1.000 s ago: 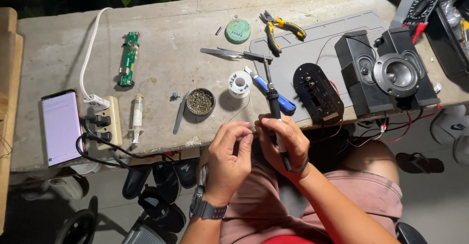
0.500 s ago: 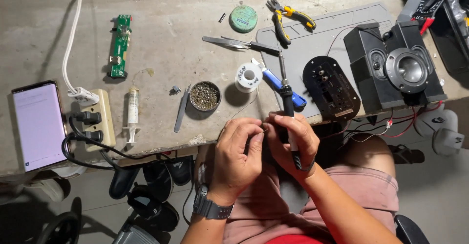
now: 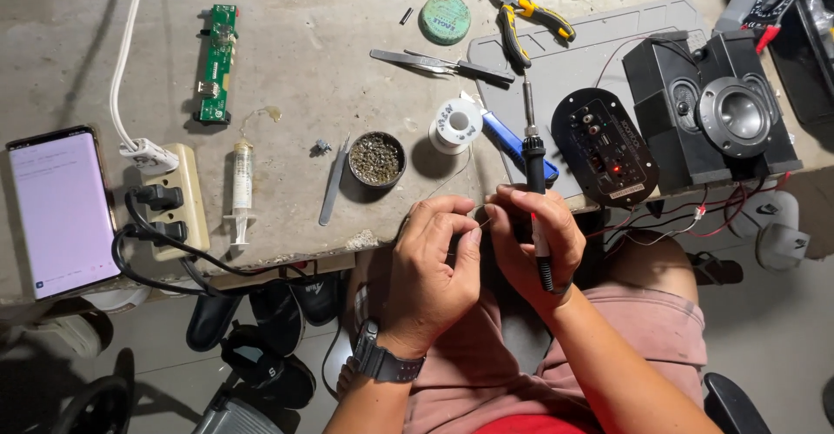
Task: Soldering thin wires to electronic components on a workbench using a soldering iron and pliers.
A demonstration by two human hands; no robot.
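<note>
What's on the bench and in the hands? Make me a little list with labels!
left hand: pinches a thin wire with the right
right hand: holds soldering iron, tip pointing away
spool: white, just beyond the hands
tin: round, left of spool
speaker: black, far right
circuit board: green, far left
phone: screen lit

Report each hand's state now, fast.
Left hand: fingers pinched shut on a thin wire.
Right hand: closed grip on the soldering iron, fingertips also meeting the wire.

Concrete bench (image 3: 347,17) bears phone (image 3: 61,212), power strip (image 3: 178,189), circuit board (image 3: 215,65), syringe (image 3: 241,182), grey mat (image 3: 599,34).
</note>
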